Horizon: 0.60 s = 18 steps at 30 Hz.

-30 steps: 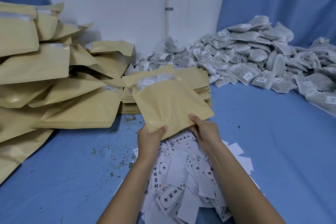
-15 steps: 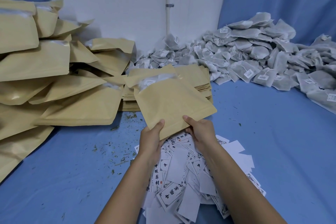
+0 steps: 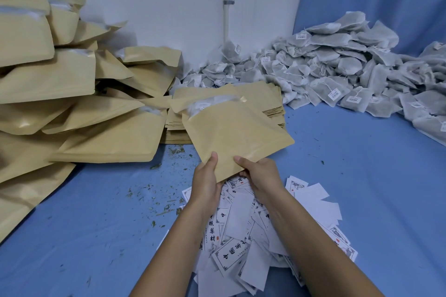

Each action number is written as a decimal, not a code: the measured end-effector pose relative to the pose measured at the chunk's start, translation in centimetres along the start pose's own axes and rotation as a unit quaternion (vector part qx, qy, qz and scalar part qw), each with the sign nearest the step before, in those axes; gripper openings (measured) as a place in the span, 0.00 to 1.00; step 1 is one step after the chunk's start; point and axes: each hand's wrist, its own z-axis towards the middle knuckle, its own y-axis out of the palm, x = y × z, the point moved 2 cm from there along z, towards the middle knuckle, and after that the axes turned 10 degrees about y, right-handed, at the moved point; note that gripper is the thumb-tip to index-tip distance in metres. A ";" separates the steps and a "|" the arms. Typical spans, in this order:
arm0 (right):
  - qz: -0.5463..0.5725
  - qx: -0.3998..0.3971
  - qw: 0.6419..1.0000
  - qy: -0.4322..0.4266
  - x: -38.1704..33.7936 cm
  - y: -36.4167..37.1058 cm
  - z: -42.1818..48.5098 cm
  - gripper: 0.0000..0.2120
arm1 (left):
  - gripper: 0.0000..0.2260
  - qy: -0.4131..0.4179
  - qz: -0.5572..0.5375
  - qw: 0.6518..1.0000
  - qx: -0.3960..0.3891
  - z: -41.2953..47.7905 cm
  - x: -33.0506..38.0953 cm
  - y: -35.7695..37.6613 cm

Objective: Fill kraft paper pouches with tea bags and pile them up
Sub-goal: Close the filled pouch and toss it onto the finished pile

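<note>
The left hand [image 3: 205, 183] and right hand [image 3: 260, 176] pinch the near edge of a tan, square kraft paper pouch [image 3: 231, 137], thumbs on top; it tilts above the white printed labels [image 3: 241, 236], its open far mouth showing something pale inside

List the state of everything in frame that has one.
Held pouch: mouth open, something white showing inside.
Left hand: grips the pouch's bottom edge.
Right hand: grips the same edge.
Filled pouches: bulging, heaped at left.
Empty pouches: flat, stacked.
Tea bags: loose heap at back right.
Labels: scattered under the hands.
</note>
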 end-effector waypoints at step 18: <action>-0.062 -0.106 0.992 0.024 1.6 1.7 -0.8 0.26 | 0.12 -0.003 0.065 0.997 -0.027 -0.6 -0.2 0.6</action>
